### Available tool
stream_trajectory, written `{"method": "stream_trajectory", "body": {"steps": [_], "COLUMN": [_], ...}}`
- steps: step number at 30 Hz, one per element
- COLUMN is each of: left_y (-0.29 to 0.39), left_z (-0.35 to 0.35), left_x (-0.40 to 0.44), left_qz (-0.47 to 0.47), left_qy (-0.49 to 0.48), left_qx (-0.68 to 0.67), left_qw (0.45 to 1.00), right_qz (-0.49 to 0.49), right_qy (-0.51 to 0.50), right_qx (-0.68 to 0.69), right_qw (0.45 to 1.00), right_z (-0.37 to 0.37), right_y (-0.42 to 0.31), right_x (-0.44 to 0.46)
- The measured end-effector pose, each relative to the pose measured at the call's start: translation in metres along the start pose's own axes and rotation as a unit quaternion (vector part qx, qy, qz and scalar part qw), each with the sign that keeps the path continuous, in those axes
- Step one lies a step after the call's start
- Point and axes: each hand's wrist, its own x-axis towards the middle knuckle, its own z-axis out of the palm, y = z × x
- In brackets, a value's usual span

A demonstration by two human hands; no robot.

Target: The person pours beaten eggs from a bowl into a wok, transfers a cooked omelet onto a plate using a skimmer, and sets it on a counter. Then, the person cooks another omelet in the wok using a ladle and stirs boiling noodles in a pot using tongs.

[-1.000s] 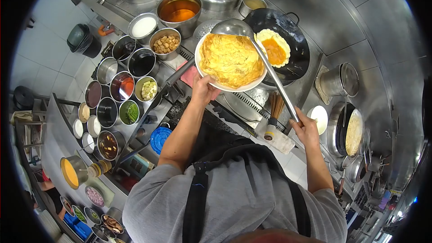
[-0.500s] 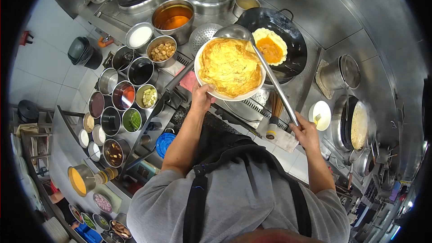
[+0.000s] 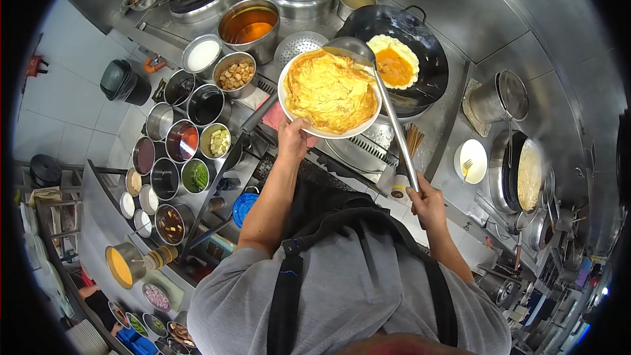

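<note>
One yellow omelette [image 3: 330, 92] sits on a white plate [image 3: 363, 125], near 12 o'clock from the middle of my view. My left hand [image 3: 294, 137] grips that plate at its 7 o'clock edge, thumb on the rim and the other fingers mostly hidden beneath. Out at 5 o'clock from the plate, my right hand [image 3: 427, 204] has its fingers wrapped around the handle of a ladle [image 3: 396, 126]; the ladle's bowl overlaps the plate's 1 o'clock edge in my view, and I can't tell whether they touch. At 2 o'clock I see a black wok [image 3: 432, 66] with egg [image 3: 396, 64] in it, orange at the centre, paler around the outside. A round strainer [image 3: 297, 46] shows at 11 o'clock, a pot of orange liquid [image 3: 266, 46] at 10, several more pots [image 3: 161, 120] at 8, and a white bowl [image 3: 474, 151] with a fork [image 3: 467, 165] at 4.
</note>
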Motion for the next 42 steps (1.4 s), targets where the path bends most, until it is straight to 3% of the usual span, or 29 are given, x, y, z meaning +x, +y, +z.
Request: {"method": "stream_trajectory", "body": {"steps": [6,10,18,20,22,26,30,32,33,34,36,40,42], "left_y": [0.007,0.008,0.009,0.021,0.01,0.01,-0.005,-0.013,-0.015,-0.016,-0.014,-0.018,-0.029], "left_z": [0.008,-0.002,-0.023,-0.004,0.002,0.009,0.012,0.016,0.019,0.022,0.037,0.063,0.07], "left_x": [-0.009,-0.01,-0.012,-0.01,-0.012,-0.038,-0.044,-0.052,-0.054,-0.056,-0.06,-0.043,-0.03], "left_qz": [0.033,0.005,0.045,-0.026,0.039,0.007,-0.022,-0.025,-0.025,-0.026,-0.041,-0.08,-0.143], "left_qy": [0.014,0.034,0.039,0.026,0.015,0.02,-0.003,0.0,-0.006,-0.014,-0.03,-0.105,-0.16], "left_qx": [0.006,0.022,0.024,0.084,0.048,0.002,0.017,0.019,0.023,0.027,0.046,0.104,0.144], "left_qw": [0.999,0.999,0.998,0.996,0.998,1.0,1.0,0.999,0.999,0.999,0.998,0.986,0.966], "right_qz": [0.097,0.072,0.06,0.059,0.07,0.118,0.17,0.164,0.225,0.214,0.176,0.198,0.23], "right_qy": [-0.053,-0.044,0.068,0.104,0.14,0.181,0.239,0.243,0.219,0.214,0.229,0.248,0.239], "right_qx": [0.152,0.138,0.202,0.21,0.231,0.234,0.176,0.07,0.091,0.0,-0.029,-0.141,-0.125], "right_qw": [0.982,0.987,0.975,0.97,0.96,0.948,0.94,0.954,0.945,0.953,0.957,0.938,0.935], "right_z": [0.014,0.006,-0.021,-0.023,-0.027,-0.023,-0.006,0.005,0.012,0.021,0.041,0.087,0.104], "right_y": [-0.004,0.008,0.022,0.036,0.053,0.094,0.126,0.137,0.141,0.153,0.163,0.203,0.223], "right_x": [-0.015,-0.011,-0.031,-0.037,-0.047,-0.085,-0.106,-0.11,-0.111,-0.109,-0.1,-0.066,-0.056]}}
